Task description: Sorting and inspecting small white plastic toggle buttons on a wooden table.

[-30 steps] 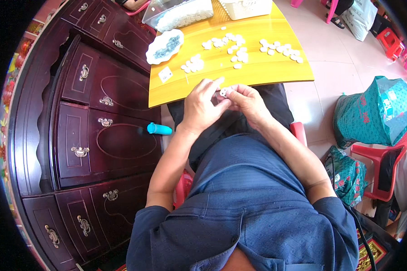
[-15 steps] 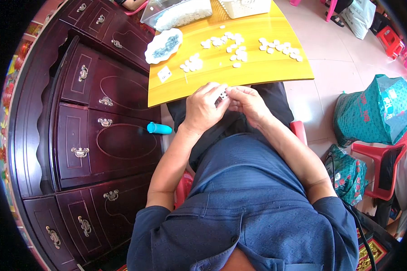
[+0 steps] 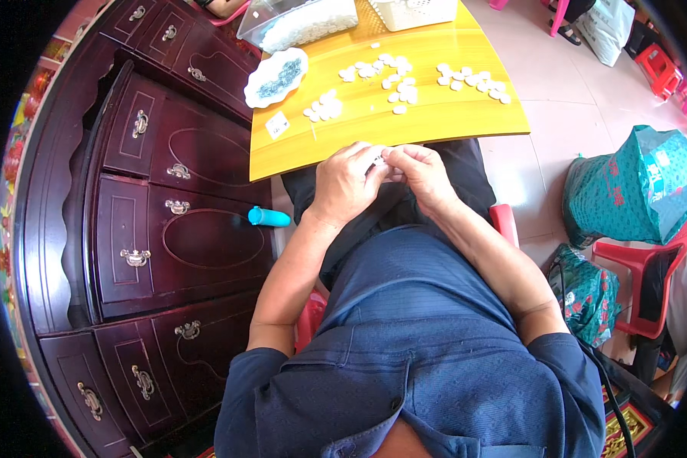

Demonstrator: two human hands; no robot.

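A dark red-brown cabinet (image 3: 206, 141) with ornate metal handles fills the left side. Just beside its right edge is a turquoise bottle (image 3: 269, 217), near the front left corner of the yellow tabletop (image 3: 450, 118). On the tabletop's left part a white scalloped dish (image 3: 261, 85) holds a heap of small dark bits; below it lies a small white card (image 3: 277, 125) with dark print. Behind the dish, a clear plastic bin (image 3: 271, 36) holds many white pieces, and a loose cluster of white pieces (image 3: 324, 108) lies right of the card.

The left hand (image 3: 345, 185) is at the tabletop's near edge, its thumb and index finger closed on a small white piece (image 3: 378, 161) with dark marks. That piece sits between the two hands, mostly covered. More pieces (image 3: 393, 76) lie scattered mid-tabletop beyond them. The right hand (image 3: 424, 179) meets the left, its thumb and forefinger pinching the same piece; its other fingers are curled under. A white basket (image 3: 416, 15) stands at the back, and another cluster (image 3: 473, 80) lies to the right. On the far right, a large teal bag (image 3: 626, 187) rests by a red chair (image 3: 641, 320).
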